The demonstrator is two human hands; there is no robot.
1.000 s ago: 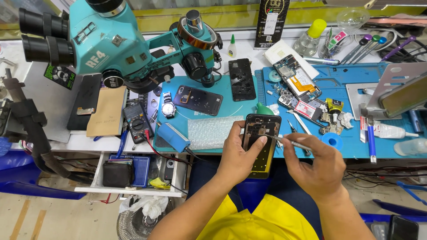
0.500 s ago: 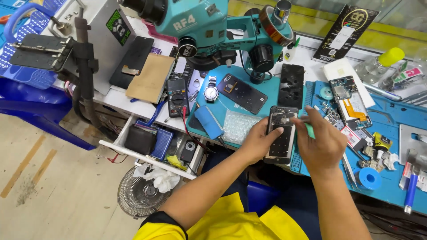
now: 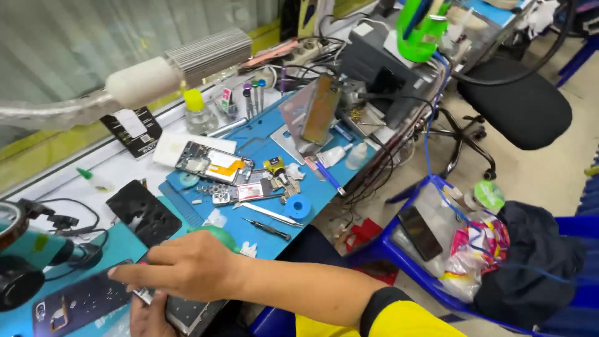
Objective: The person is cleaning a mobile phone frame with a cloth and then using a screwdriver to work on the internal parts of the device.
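Head view of a phone repair bench. Compared with the frame half a second earlier, the camera has swung to the right: the teal microscope (image 3: 25, 256), then central, now sits only at the left edge, and the office chair (image 3: 515, 106) and floor come into sight. The hands remain at the near bench edge on the opened phone (image 3: 181, 309), so the work on it appears to continue while the gaze turns away. The right hand (image 3: 181, 265) reaches across above the phone with fingers extended; whether it pinches a tool cannot be told. The left hand (image 3: 146, 318), mostly cut off by the frame, lies against the phone from below; its grip cannot be told either. On the blue mat (image 3: 324, 187) lie a second disassembled phone (image 3: 215, 165), a screwdriver (image 3: 267, 229) and a roll of blue tape (image 3: 298, 206). Containers: a blue bin (image 3: 412, 187) beside the bench holds a dark phone (image 3: 419, 232), plastic bags (image 3: 477, 249) and dark cloth (image 3: 536, 249); a green holder (image 3: 424, 28) at the rear holds upright tools.
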